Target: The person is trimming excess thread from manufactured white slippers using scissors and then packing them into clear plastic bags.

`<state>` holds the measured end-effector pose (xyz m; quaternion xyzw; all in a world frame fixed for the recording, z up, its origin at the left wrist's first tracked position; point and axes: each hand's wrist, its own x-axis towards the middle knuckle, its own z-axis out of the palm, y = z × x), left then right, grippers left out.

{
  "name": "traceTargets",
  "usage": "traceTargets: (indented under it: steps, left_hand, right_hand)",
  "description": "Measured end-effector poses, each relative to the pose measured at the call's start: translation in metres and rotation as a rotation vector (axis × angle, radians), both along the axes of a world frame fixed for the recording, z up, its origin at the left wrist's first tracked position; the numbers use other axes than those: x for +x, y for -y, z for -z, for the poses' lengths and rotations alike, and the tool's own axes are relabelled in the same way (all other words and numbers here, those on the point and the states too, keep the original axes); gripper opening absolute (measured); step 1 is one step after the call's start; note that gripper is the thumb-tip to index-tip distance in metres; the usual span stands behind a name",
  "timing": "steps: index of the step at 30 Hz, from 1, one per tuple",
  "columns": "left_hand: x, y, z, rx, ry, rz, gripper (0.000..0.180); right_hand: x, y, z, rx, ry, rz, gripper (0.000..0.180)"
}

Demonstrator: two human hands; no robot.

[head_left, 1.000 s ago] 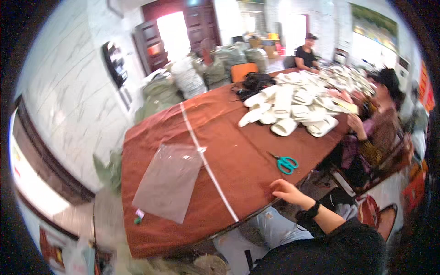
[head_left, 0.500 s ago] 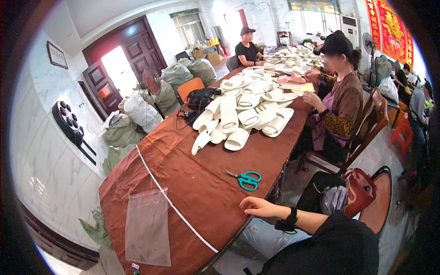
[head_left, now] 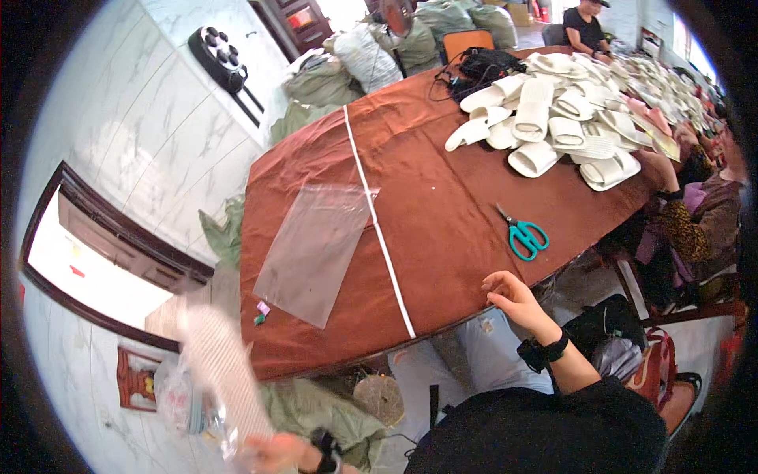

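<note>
Left hand [head_left: 276, 452] grips a white slipper [head_left: 229, 371].

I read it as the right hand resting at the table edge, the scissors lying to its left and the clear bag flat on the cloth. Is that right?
Not quite. In the head view the teal scissors lie up and to the right of the right hand, not to its left. The rest holds: the hand rests at the edge of the table, and the clear bag lies flat on the cloth, left of the white stripe.

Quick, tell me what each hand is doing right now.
Left hand: closed on a white slipper in clear wrapping, held beside the table.
Right hand: empty, fingers loosely curled, resting at the table edge.
</note>
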<state>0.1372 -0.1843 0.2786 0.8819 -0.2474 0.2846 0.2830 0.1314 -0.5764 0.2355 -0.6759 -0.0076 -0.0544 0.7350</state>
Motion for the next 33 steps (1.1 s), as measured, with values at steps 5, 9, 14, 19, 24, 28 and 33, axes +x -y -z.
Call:
traceTargets:
  steps: [5, 9, 14, 19, 24, 28, 33]
  left_hand:
    - [0.008, 0.051, -0.015, -0.002, 0.029, 0.134, 0.014]
    - [0.009, 0.123, 0.012, 0.296, 0.194, 0.131, 0.021]
    - [-0.029, 0.152, 0.009, 0.207, -0.28, 0.18, 0.037]
    - [-0.032, 0.12, -0.024, 0.058, -0.003, 0.209, 0.025]
    - [-0.007, 0.113, -0.046, 0.241, -0.098, -0.027, 0.088]
    - [0.0, 0.101, -0.004, -0.25, -0.511, 0.238, 0.074]
    - [-0.019, 0.129, -0.014, 0.052, -0.287, 0.525, 0.022]
  right_hand:
    - [-0.014, -0.011, -0.01, -0.009, -0.016, -0.08, 0.027]
    - [-0.025, -0.016, -0.017, 0.001, -0.043, -0.123, 0.03]
    - [-0.039, -0.024, -0.019, 0.088, -0.185, -0.109, 0.047]
    - [-0.028, 0.007, -0.011, -0.052, -0.027, -0.038, 0.046]
    - [-0.001, 0.052, -0.034, -0.088, 0.063, 0.039, 0.043]
    - [0.015, 0.07, -0.027, -0.37, 0.09, 0.23, 0.041]
    - [-0.027, 0.064, -0.068, -0.776, 0.402, 0.123, 0.034]
